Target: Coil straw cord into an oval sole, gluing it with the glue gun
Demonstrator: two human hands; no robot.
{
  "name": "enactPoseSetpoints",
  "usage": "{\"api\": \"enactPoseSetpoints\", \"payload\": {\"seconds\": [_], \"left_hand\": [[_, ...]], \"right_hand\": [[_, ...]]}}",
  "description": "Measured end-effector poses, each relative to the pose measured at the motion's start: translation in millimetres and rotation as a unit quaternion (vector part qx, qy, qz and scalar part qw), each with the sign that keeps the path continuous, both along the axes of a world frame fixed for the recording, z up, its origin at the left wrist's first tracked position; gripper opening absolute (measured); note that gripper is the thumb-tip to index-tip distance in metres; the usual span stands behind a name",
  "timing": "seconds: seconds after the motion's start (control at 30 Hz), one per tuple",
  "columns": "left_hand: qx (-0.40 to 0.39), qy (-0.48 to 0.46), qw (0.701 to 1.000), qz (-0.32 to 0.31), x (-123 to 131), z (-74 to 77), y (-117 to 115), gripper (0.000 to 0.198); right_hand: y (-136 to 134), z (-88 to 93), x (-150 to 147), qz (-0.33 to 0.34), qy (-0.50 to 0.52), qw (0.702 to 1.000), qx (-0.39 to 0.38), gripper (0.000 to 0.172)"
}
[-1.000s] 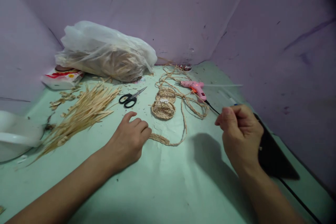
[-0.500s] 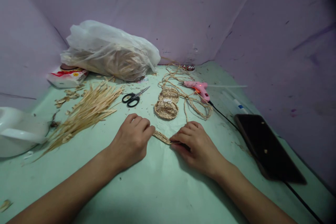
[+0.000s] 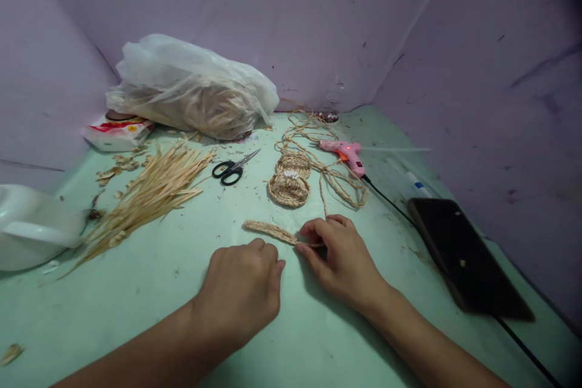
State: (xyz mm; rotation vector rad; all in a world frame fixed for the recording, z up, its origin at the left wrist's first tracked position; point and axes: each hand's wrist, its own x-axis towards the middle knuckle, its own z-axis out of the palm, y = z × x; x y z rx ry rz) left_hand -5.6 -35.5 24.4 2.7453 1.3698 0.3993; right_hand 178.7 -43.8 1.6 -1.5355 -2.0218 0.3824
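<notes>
My right hand [image 3: 339, 248] pinches the right end of a short flat strip of woven straw cord [image 3: 268, 230] between thumb and fingertips. From this hand a thin cord runs up to a loose tangle of straw cord [image 3: 339, 180]. My left hand [image 3: 248, 285] is closed just below the strip, apart from it; the curled fingers hide whatever may be inside. Beyond the hands lies a coiled straw bow shape [image 3: 289, 191] with white beads [image 3: 291, 175] across its middle. Black-handled scissors [image 3: 234, 168] lie to its left, blades partly apart.
A pink glue gun [image 3: 348, 154] with a clear glue stick lies right, its cable passing a dark phone [image 3: 468, 254]. Left are dry straw strands [image 3: 154, 194] and a white jug-like container [image 3: 39, 230]. Behind are a filled plastic bag [image 3: 195, 91] and a small box [image 3: 119, 135].
My left hand has let go of the strip's left end and moved down and to the right, leaving the strip uncovered. My right hand keeps its pinch, its fingers slightly more arched.
</notes>
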Motion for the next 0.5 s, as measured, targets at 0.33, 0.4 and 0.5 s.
{"api": "enactPoseSetpoints", "payload": {"seconds": [0.33,0.4,0.5], "left_hand": [[-0.086,-0.007,0.995,0.042,3.3,-7.6,5.0,0.015],[-0.092,-0.021,0.994,0.046,3.4,-7.4,6.9,0.015],[-0.098,-0.041,0.993,0.047,2.7,-7.7,8.3,0.016]], "right_hand": [[-0.3,1.3,-1.0,0.038,-0.020,0.999,-0.002,0.012],[-1.6,2.8,-2.4,0.049,-0.020,0.999,-0.007,0.012],[-4.2,4.5,-5.1,0.065,-0.014,0.998,-0.011,0.013]]}}
